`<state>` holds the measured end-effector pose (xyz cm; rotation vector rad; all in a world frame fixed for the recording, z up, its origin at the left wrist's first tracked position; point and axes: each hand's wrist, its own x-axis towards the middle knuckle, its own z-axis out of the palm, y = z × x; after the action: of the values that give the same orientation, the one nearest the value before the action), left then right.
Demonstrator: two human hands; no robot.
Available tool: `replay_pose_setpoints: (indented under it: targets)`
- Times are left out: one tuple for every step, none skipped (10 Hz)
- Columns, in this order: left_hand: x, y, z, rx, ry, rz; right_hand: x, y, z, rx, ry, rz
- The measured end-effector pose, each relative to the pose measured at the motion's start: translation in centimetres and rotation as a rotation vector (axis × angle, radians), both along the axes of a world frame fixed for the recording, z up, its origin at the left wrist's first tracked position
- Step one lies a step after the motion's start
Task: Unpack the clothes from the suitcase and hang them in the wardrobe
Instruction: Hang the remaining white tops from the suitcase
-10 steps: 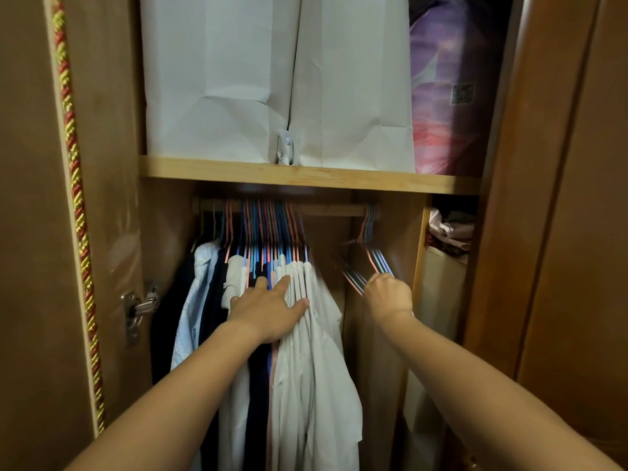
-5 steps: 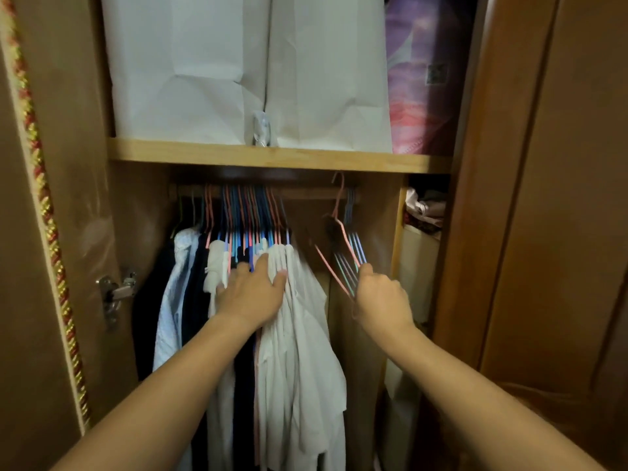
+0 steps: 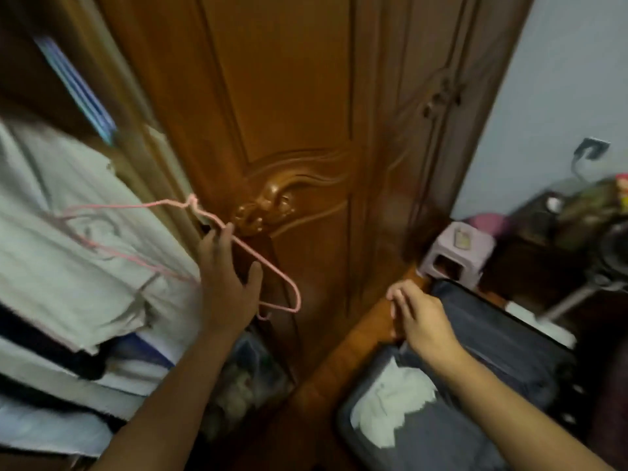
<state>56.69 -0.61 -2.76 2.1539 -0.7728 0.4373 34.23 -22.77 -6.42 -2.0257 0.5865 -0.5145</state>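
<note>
- Left hand (image 3: 228, 283): raised in front of the carved wardrobe door (image 3: 282, 130); a pink wire hanger (image 3: 238, 246) runs across it between thumb and fingers. The fingers look fairly straight; motion blur keeps the exact grip from being read, but the hanger sits in this hand.
- Pink wire hanger: tilted, twisted neck up and to the left near the door edge, one shoulder curving down to the right of the left hand, the other arm lying over the pale clothes.
- Hanging clothes (image 3: 68, 249): white and pale garments with dark ones among them, filling the left of the view inside the wardrobe; blurred.
- Right hand (image 3: 419, 314): lower right, fingers loosely curled, holding nothing, over the near edge of the suitcase.
- Suitcase (image 3: 492, 368): dark grey, lying open on the floor beside the wardrobe base; a white garment (image 3: 390, 409) lies in the nearer half.
- Pink plastic stool (image 3: 458, 253): just beyond the suitcase, against the wardrobe corner.
- Dark cabinet (image 3: 530, 239): to the right by the pale wall, carrying blurred items.
</note>
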Motion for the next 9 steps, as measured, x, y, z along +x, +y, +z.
replay_pose_setpoints:
  targets:
    - [0.3, -1.6, -1.8, -0.229, 0.480, 0.145, -2.0, -0.7, -2.6, 0.307, 0.200, 0.127]
    - [1.8, -1.6, -0.5, -0.429, 0.598, 0.288, -1.5, 0.0, -4.1, 0.449, 0.298, 0.217]
    - [3.5, -1.3, 2.0, -0.477, 0.757, 0.297, 0.6, 1.0, -3.4, 0.488, 0.313, 0.239]
    - [3.3, 0.1, 2.7, -0.403, 0.820, 0.302, 3.5, 2.4, -1.8, 0.485, 0.331, 0.311]
    - [3.6, 2.3, 2.2, -0.504, 0.859, 0.427, 6.3, 4.6, 0.1, 0.409, 0.375, 0.432]
    - [4.2, 3.5, 2.9, -0.616, 0.938, 0.482, 8.6, 7.2, 1.6, 0.354, 0.400, 0.558]
    - [3.5, 2.6, 4.6, -0.812, 0.921, 0.487, 9.7, 9.5, 3.8, 0.387, 0.330, 0.580]
    - [3.4, 3.5, 4.6, -0.824, 0.987, 0.419, 10.2, 11.4, 6.2, 0.476, 0.279, 0.656]
    - [4.2, 4.5, 5.7, -0.734, 0.905, 0.488, 11.0, 13.3, 7.6, 0.422, 0.287, 0.712]
